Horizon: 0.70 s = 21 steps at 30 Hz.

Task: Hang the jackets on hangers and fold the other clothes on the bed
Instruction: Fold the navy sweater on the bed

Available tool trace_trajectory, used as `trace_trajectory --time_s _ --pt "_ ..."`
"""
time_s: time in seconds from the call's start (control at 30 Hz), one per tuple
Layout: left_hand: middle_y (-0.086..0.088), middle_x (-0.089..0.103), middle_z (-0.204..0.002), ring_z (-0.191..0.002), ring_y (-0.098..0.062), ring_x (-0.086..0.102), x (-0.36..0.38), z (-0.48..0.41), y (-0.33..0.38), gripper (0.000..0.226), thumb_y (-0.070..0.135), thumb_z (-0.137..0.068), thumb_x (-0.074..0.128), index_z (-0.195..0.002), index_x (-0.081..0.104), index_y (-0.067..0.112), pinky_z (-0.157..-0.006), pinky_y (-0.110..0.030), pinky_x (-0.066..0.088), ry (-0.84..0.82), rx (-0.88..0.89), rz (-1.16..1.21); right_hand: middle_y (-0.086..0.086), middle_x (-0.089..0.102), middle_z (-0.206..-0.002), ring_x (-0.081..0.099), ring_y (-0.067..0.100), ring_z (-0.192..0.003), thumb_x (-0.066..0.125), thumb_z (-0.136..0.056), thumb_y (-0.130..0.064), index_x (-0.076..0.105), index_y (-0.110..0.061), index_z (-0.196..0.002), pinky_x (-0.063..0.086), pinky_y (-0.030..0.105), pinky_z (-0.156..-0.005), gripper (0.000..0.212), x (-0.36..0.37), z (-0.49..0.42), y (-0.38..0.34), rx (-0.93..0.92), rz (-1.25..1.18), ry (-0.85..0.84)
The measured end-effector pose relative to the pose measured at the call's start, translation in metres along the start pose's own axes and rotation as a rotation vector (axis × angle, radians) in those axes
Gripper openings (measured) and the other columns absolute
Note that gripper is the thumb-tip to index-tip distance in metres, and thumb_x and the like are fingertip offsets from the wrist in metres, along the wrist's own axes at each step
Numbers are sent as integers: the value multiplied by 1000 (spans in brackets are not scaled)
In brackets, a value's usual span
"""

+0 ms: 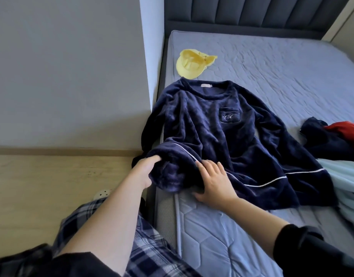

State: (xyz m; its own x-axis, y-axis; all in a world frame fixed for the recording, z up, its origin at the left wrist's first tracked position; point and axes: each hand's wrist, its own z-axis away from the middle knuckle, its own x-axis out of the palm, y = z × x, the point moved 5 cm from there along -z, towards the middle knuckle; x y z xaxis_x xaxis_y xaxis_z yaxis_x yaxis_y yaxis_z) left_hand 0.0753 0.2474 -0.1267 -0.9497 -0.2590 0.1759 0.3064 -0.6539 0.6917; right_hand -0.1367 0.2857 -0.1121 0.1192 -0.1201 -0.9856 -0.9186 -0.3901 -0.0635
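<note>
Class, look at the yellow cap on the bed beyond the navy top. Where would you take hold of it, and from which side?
Pinch the yellow cap by its brim, reaching from the near side over the navy top. The brim lies flat and looks stiff, pointing toward the near left, while the crown is collapsed and would likely bunch.

Place: the camera is worn on the head, above the near left corner of the bed (292,80).
Way: it is turned forward and down, toward the headboard (252,15).
Nearness: the forearms are seen close up at the bottom; the left hand (144,172) and right hand (214,182) are seen mid-frame on the top (212,126).
Edges: wall (62,66) and floor (42,186) are seen on the left.
Views: only one is given.
</note>
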Motion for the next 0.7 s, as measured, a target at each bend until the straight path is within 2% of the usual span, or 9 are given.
trace_trajectory --time_s 0.03,0.1,0.2,0.27,0.37,0.5,0.57,0.63,0.7 --pt "-10 74 -82 -68 -23 71 4 5 3 16 13 -90 57 -104 64 8 -54 -30 55 -57 2 18 14 55 -130 53 34 -122 73 -52 -61 47 -8 -137 41 56 -101 104 10 3 -8 8 31 -43" --pt "-8 74 -79 -66 -21 71 7 15 6 18 9 -88 58 -105 64 9 -53 -29 54 -152 10 0 16 52 -136 50 34 -126 75 -50 -63 44 -9 -141 39 58 -101 110 23 6 -14 103 74 -95" --pt "-7 73 -84 -74 -23 71 7 21 7 25 -1 -86 55 -103 64 14 -63 -32 55 -215 70 -57 18 56 -128 57 35 -113 77 -64 -31 40 -8 -143 44 50 -96 90 16 -3 -9 236 91 -30" --pt "-6 70 -87 -81 -28 66 -2 25 12 27 -6 -82 53 -94 62 17 -69 -33 53 -38 236 -344 13 58 -113 58 33 -98 60 -77 -10 30 -7 -147 44 40 -83 76 9 -10 -3 256 30 -64" --pt "-2 61 -87 -76 -28 54 -25 34 28 23 2 -80 47 -93 56 18 -65 -31 42 468 510 -1028 12 63 -102 59 34 -92 56 -71 -2 35 -9 -141 46 39 -73 73 -17 -22 4 230 -163 -19" --pt "-6 64 -90 -77 -30 55 -43 25 29 20 5 -85 44 -90 58 19 -65 -30 41 583 368 -1232 13 61 -86 58 35 -78 63 -48 3 62 -3 -97 49 39 -65 49 -71 -26 -3 -140 -201 260" --pt "-7 61 -96 -88 -31 60 -43 18 17 20 8 -86 49 -102 59 16 -71 -32 46 456 226 -1442 11 56 -90 53 33 -81 59 -55 -4 61 -8 -88 45 39 -66 33 -59 -17 -12 -301 -118 0" --pt "-7 59 -107 -98 -29 60 -40 13 -4 37 9 -83 53 -119 53 12 -82 -34 51 223 91 -1616 9 53 -104 52 32 -96 58 -71 -13 59 -13 -100 47 39 -76 29 -22 1 -10 -268 41 -488" --pt "-10 48 -129 -112 -29 54 -33 6 -20 61 5 -81 52 -139 35 14 -92 -37 49 66 118 -1688 8 51 -111 51 29 -106 58 -78 -22 59 -14 -107 47 37 -83 30 2 16 -2 -188 133 -705"
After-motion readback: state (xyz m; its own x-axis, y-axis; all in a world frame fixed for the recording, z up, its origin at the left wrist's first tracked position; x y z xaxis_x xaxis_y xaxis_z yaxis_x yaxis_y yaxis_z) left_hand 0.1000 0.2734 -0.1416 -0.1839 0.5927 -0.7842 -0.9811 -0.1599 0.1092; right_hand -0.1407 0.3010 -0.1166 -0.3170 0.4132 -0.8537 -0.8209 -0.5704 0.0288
